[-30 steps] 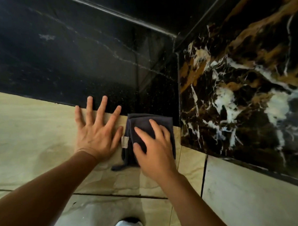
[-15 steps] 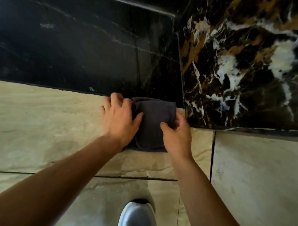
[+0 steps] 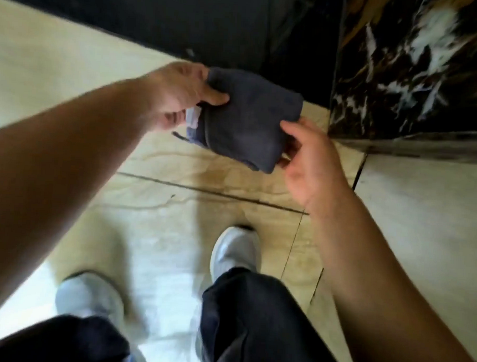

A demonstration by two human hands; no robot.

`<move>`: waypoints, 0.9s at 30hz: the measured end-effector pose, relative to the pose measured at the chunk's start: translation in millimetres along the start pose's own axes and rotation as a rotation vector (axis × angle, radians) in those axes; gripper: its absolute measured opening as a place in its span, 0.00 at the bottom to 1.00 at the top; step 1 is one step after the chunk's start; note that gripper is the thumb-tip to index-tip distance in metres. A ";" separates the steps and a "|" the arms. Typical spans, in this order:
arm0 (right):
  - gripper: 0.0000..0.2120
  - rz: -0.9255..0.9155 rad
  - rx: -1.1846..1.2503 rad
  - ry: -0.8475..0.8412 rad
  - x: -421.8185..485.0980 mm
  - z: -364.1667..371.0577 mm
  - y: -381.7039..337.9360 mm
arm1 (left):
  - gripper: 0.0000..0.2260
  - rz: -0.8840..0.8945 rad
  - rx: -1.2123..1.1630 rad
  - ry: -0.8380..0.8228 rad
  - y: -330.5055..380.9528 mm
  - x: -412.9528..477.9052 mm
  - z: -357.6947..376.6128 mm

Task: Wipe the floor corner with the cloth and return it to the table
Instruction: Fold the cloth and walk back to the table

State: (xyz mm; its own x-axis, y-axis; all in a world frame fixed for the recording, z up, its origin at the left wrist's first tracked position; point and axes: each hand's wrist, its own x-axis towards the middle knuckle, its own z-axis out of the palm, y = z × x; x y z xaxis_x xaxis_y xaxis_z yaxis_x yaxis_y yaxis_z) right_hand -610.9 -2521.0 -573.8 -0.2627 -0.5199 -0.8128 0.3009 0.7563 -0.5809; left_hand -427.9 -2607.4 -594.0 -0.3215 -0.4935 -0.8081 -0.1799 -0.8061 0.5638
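A folded dark grey cloth (image 3: pixel 248 118) with a small white tag is held up above the beige floor, in front of the floor corner (image 3: pixel 321 107) where two dark marble walls meet. My left hand (image 3: pixel 178 96) grips its left edge, thumb on top. My right hand (image 3: pixel 309 159) holds its lower right corner from beneath, fingers curled under the fabric. The cloth no longer touches the tiles. No table is in view.
Black marble wall (image 3: pixel 184 19) runs along the back; a brown-and-white veined marble wall (image 3: pixel 417 65) stands at the right. Beige floor tiles (image 3: pixel 176 200) with dark grout lines lie below. My two grey shoes (image 3: pixel 234 251) and dark trouser legs (image 3: pixel 253 318) fill the bottom.
Both hands closed on the cloth and lifted it off the floor corner. The view has risen and tipped down, so my shoes and legs now show.
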 end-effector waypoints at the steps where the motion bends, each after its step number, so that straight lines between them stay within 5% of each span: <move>1: 0.08 -0.015 -0.045 -0.018 -15.8 6.1 -3.1 | 0.09 -0.002 0.013 0.026 -0.2 -19.1 -5.5; 11: 0.09 -0.175 -0.381 -0.158 -245.4 53.5 -77.9 | 0.05 0.049 -0.124 0.195 27.4 -283.9 -35.5; 18: 0.08 -0.303 -0.306 -0.107 -471.8 70.7 -215.5 | 0.07 0.597 0.321 0.370 174.3 -493.7 -1.1; 22: 0.08 -0.461 -0.203 0.040 -614.7 65.0 -267.1 | 0.12 0.796 0.506 0.454 236.3 -605.5 16.2; 27: 0.07 -0.570 0.061 0.296 -788.2 76.8 -237.6 | 0.09 0.929 0.536 0.223 251.3 -744.5 25.8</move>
State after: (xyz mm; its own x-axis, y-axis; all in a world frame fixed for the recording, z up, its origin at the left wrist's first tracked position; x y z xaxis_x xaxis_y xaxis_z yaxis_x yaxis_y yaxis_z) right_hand -404.9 -2321.3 201.7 -0.6357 -0.6954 -0.3351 0.0888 0.3653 -0.9266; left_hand -257.8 -2434.0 153.7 -0.3754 -0.9268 -0.0121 -0.3527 0.1308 0.9265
